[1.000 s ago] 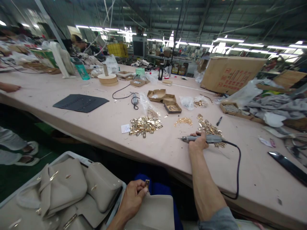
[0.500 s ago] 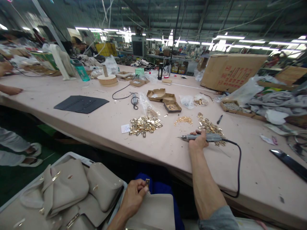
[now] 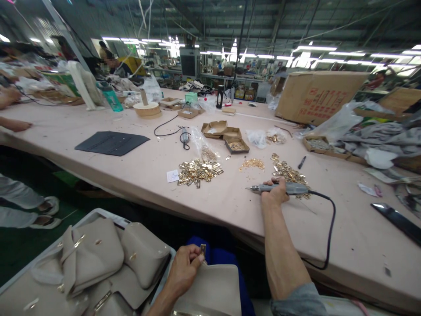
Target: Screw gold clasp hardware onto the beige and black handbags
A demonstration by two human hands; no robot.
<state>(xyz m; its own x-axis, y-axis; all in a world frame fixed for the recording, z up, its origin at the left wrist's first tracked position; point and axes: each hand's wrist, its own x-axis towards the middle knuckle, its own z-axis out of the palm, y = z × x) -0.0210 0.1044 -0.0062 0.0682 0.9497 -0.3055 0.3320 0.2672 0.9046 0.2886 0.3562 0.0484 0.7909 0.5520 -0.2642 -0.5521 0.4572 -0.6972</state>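
Between the thumb and fingers of my left hand (image 3: 184, 268) is a small gold metal plate (image 3: 203, 250), held at the upper edge of a beige handbag (image 3: 210, 289) on my lap. My right hand (image 3: 275, 192) grips a grey electric screwdriver (image 3: 294, 188) above the table, its thin bit pointing left and its black cord trailing right. Small gold pieces (image 3: 252, 164) lie beyond the bit. A heap of gold metal plates (image 3: 286, 172) spreads just behind the screwdriver, and another pile of gold plates (image 3: 199, 172) lies further left.
A crate (image 3: 95, 212) full of beige handbags stands at lower left. On the table (image 3: 148, 175) are a dark flat sheet (image 3: 112, 143), small cardboard trays (image 3: 237, 145), a second screwdriver (image 3: 185, 137) and a large carton (image 3: 320, 97). Another person's arm (image 3: 15, 124) rests at far left.
The screwdriver in my right hand has shifted slightly to the right. My left hand keeps its hold on the gold plate, almost unmoved.
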